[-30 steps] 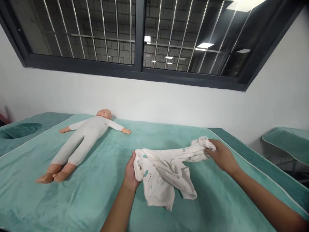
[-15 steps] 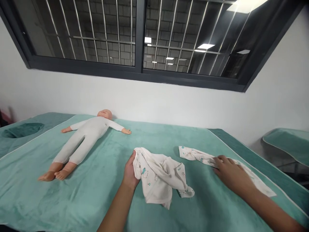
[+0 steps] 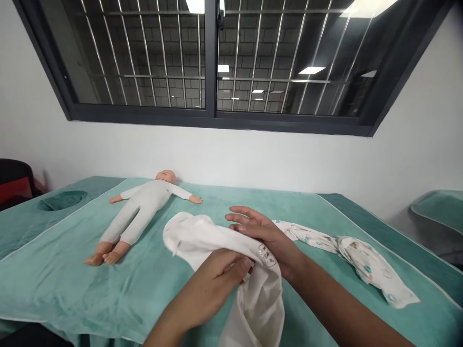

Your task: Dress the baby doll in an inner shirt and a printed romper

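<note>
Nearest to me, a white garment (image 3: 206, 236) was held up over the bed, its folds dropping below the hands toward the lower edge of the view, while its other end spread leftward. A small printed label (image 3: 267, 255) showed on the cloth between the hands. The person's left hand (image 3: 219, 279) gripped the garment, thumb bent in front and the other fingers partly hidden by the fabric. The right hand (image 3: 262, 233) was just behind the cloth, its fingers open, slightly curved and pointing left; I couldn't tell whether the palm touched the fabric.

Under all this lay a green cover (image 3: 58, 289), plush and a little rumpled. To the right, beyond the right forearm, a patterned garment (image 3: 367, 262) lay on it, narrow and twisted at one end, wider at the other. Farther off on the left, a doll (image 3: 152, 200) in a white suit lay on its back, arms spread, feet toward us and head near the wall (image 3: 253, 159). At the far left stood a black and red chair (image 3: 16, 180). Above the wall's lower stretch was a dark-framed window (image 3: 211, 62) with metal bars behind the glass.
</note>
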`<move>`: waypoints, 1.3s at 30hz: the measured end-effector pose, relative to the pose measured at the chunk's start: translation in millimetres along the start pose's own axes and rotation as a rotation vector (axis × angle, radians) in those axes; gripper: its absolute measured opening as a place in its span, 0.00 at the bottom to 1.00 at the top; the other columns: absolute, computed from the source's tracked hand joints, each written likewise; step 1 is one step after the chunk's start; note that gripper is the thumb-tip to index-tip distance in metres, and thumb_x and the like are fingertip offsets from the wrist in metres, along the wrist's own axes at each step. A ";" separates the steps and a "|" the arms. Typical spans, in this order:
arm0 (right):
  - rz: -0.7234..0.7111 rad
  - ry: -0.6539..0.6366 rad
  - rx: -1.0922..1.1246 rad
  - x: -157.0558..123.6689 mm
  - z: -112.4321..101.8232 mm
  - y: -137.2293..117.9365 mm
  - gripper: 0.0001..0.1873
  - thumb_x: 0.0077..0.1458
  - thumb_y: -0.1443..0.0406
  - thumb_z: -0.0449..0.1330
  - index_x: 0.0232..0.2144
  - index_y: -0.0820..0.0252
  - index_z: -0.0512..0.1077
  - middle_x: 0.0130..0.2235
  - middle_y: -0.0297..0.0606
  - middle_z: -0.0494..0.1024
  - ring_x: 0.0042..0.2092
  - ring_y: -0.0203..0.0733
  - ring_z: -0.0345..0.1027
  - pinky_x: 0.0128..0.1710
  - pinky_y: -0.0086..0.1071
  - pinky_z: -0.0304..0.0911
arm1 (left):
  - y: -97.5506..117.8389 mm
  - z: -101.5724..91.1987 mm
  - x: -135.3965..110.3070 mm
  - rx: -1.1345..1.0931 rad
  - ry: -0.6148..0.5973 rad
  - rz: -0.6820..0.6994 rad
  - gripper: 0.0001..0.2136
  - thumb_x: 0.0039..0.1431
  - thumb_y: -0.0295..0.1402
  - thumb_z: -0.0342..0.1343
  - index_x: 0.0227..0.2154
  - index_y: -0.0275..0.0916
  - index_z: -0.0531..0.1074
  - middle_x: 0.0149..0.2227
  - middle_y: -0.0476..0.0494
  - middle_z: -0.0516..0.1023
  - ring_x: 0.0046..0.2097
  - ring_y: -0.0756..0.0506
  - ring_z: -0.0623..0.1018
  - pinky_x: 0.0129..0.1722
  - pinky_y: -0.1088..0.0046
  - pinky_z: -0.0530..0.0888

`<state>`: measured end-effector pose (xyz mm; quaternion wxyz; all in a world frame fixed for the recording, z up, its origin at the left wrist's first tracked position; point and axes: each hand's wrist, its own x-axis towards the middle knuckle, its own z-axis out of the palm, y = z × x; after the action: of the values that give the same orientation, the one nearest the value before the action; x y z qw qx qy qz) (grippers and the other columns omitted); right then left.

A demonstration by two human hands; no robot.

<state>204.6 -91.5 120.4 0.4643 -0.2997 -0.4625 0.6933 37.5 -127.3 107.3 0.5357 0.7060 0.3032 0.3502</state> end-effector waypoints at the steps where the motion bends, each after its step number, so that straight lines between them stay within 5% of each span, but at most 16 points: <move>1: -0.021 -0.028 0.000 0.8 1.2 -1.2 0.20 0.52 0.66 0.65 0.48 0.51 0.72 0.52 0.37 0.73 0.46 0.40 0.70 0.45 0.33 0.65 | -2.3 0.0 -0.7 0.048 0.013 -0.018 0.19 0.64 0.45 0.47 0.38 0.37 0.76 0.39 0.43 0.78 0.40 0.45 0.75 0.41 0.70 0.71; 4: -0.106 -0.099 -0.127 3.8 -0.2 1.2 0.17 0.51 0.66 0.66 0.45 0.54 0.72 0.51 0.40 0.75 0.50 0.41 0.69 0.49 0.35 0.65 | -20.1 1.1 3.0 0.184 0.125 -0.053 0.18 0.64 0.45 0.46 0.34 0.38 0.75 0.35 0.46 0.77 0.37 0.46 0.74 0.39 0.71 0.71; 7: -0.149 -0.010 -0.403 12.8 -22.7 16.5 0.14 0.58 0.59 0.60 0.47 0.55 0.71 0.52 0.43 0.74 0.54 0.44 0.68 0.54 0.41 0.62 | -45.2 2.2 10.5 0.218 0.205 0.019 0.13 0.63 0.39 0.49 0.44 0.43 0.74 0.45 0.46 0.76 0.45 0.45 0.74 0.46 0.70 0.70; 11: -0.162 0.356 -1.102 23.3 -100.2 52.9 0.19 0.60 0.58 0.54 0.52 0.54 0.68 0.58 0.43 0.69 0.60 0.48 0.62 0.60 0.48 0.56 | -81.4 -0.6 16.8 0.209 0.278 0.033 0.17 0.62 0.33 0.48 0.53 0.45 0.69 0.56 0.43 0.71 0.53 0.44 0.72 0.49 0.69 0.71; 14: -0.128 0.375 -1.664 14.1 -172.7 72.4 0.22 0.57 0.63 0.53 0.53 0.60 0.69 0.59 0.49 0.68 0.62 0.53 0.57 0.61 0.50 0.52 | -101.0 -4.4 16.0 0.233 0.283 -0.003 0.17 0.61 0.33 0.49 0.53 0.44 0.70 0.54 0.42 0.72 0.52 0.44 0.73 0.48 0.68 0.72; 18: -0.076 0.348 -1.952 -17.5 -244.2 66.7 0.23 0.61 0.66 0.44 0.54 0.57 0.70 0.59 0.44 0.69 0.61 0.49 0.61 0.59 0.47 0.55 | -104.1 -15.0 15.0 0.240 0.404 -0.004 0.14 0.64 0.36 0.47 0.48 0.44 0.72 0.51 0.44 0.75 0.49 0.46 0.75 0.48 0.69 0.72; 21: 0.025 0.526 -2.056 -37.3 -266.2 51.0 0.22 0.60 0.67 0.44 0.50 0.60 0.73 0.56 0.46 0.72 0.59 0.52 0.62 0.60 0.50 0.51 | -104.0 -32.1 19.8 0.359 0.592 0.004 0.14 0.64 0.37 0.45 0.47 0.44 0.72 0.52 0.44 0.74 0.52 0.45 0.73 0.51 0.68 0.70; 25: -0.010 0.623 -2.044 -42.9 -243.1 47.2 0.19 0.59 0.63 0.48 0.46 0.61 0.74 0.55 0.48 0.73 0.61 0.60 0.57 0.61 0.57 0.45 | -125.9 -55.2 27.9 0.628 0.625 -0.189 0.18 0.63 0.37 0.45 0.52 0.38 0.68 0.54 0.38 0.72 0.56 0.40 0.70 0.53 0.62 0.67; 27: -0.078 0.512 -1.878 -36.9 -210.6 55.4 0.18 0.60 0.60 0.49 0.46 0.60 0.73 0.54 0.48 0.74 0.58 0.56 0.61 0.59 0.50 0.51 | -140.2 -59.4 29.3 0.647 0.521 -0.343 0.20 0.62 0.39 0.46 0.53 0.36 0.67 0.52 0.36 0.73 0.52 0.39 0.73 0.50 0.63 0.67; 29: 0.007 0.422 -1.550 -26.6 -171.9 66.5 0.19 0.61 0.56 0.48 0.45 0.58 0.73 0.47 0.45 0.77 0.48 0.49 0.69 0.49 0.40 0.62 | -149.0 -58.2 28.4 0.617 0.430 -0.408 0.18 0.60 0.40 0.47 0.49 0.38 0.70 0.49 0.38 0.75 0.49 0.40 0.74 0.47 0.65 0.68; 34: 0.177 0.273 -1.025 3.2 -97.4 87.2 0.20 0.59 0.51 0.49 0.33 0.58 0.74 0.32 0.36 0.76 0.31 0.40 0.64 0.30 0.32 0.58 | -133.9 -48.5 18.6 0.575 0.361 -0.290 0.05 0.57 0.36 0.49 0.31 0.40 0.67 0.36 0.47 0.74 0.39 0.45 0.73 0.39 0.71 0.67; 39: 0.171 0.161 -0.836 11.1 -76.2 81.7 0.09 0.51 0.59 0.58 0.27 0.59 0.67 0.27 0.30 0.68 0.29 0.35 0.58 0.29 0.29 0.53 | -102.5 -54.3 1.1 0.578 0.371 -0.167 0.03 0.60 0.33 0.45 0.33 0.42 0.61 0.32 0.51 0.71 0.34 0.47 0.71 0.35 0.71 0.67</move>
<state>234.7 -65.2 15.5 0.2783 -0.5522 -0.6395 0.4568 -11.8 -72.0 18.0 0.2762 0.7256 0.5385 0.3275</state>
